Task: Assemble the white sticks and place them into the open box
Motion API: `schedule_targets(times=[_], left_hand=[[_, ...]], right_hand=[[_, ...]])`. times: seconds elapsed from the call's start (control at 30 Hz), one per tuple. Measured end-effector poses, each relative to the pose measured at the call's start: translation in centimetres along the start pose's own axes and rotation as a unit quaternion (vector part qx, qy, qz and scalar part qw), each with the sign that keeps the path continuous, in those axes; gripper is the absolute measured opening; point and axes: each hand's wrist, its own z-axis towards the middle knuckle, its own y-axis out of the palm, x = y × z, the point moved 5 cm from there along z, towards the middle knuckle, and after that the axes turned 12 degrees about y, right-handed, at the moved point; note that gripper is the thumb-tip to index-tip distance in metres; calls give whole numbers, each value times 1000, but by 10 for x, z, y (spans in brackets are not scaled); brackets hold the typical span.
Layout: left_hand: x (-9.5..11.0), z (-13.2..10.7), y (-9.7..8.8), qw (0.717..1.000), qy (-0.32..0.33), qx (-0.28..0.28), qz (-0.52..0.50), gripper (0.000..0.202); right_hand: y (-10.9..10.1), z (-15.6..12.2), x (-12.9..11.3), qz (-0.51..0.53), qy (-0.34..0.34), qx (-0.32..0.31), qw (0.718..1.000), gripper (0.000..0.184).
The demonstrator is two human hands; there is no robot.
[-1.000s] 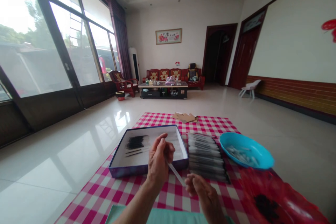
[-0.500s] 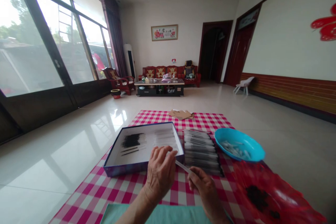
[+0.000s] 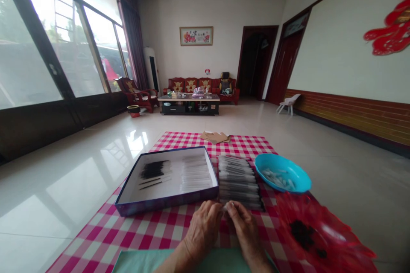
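My left hand [image 3: 203,232] and my right hand [image 3: 245,232] meet at the front edge of a stack of sleeved brushes [image 3: 238,181]. Their fingertips pinch a small whitish plastic tube [image 3: 225,207], mostly hidden by my fingers. To the left stands a shallow box with a dark blue rim [image 3: 166,207], holding a tuft of black bristles [image 3: 154,169] and rows of thin white tubes [image 3: 195,173]. A blue plastic bowl [image 3: 282,172] of white pieces sits beyond my right hand. Nearer on the right lies a red plastic sheet [image 3: 323,234] with dark bristles [image 3: 301,233].
Everything lies on a pink-and-white checked cloth [image 3: 137,239] on a glossy tiled floor, with a teal cloth [image 3: 144,262] at its near edge. Cardboard scraps [image 3: 215,137] lie at the cloth's far end. A low table [image 3: 188,104] and red sofa [image 3: 201,85] stand far back.
My hands have come together at the stack's front edge, and the long white tube is now mostly hidden between my fingers. The whole view has tilted slightly upward and shifted.
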Motion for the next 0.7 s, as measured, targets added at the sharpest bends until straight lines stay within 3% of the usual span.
schedule_targets(times=[0.17,0.27,0.33,0.47,0.53,0.57,0.63,0.7], left_hand=[[-6,1,-1,993,-39,13,-108,20],[-14,2,4,963,-116,-3,-244,22],[-20,0,11,905,-197,-32,-376,23],[-22,-3,21,733,-323,-92,-591,32],[-22,-5,23,681,-361,-118,-626,35],[-22,-6,24,668,-373,-129,-631,36],[-24,-7,27,677,-374,-134,-620,36],[-27,-7,29,740,-350,-107,-565,34]], right_hand=[[-3,-2,-5,-25,-8,16,1000,31],[-4,-5,-10,-42,-10,5,999,31],[-4,-7,-14,-59,-21,-7,998,30],[-5,-11,-21,-68,-41,-21,997,26],[-4,-11,-23,-68,-44,-32,996,25],[-3,-12,-23,-66,-42,-36,996,26],[-3,-11,-21,-55,-34,-31,997,26],[-3,-9,-17,-36,-18,-18,999,28]])
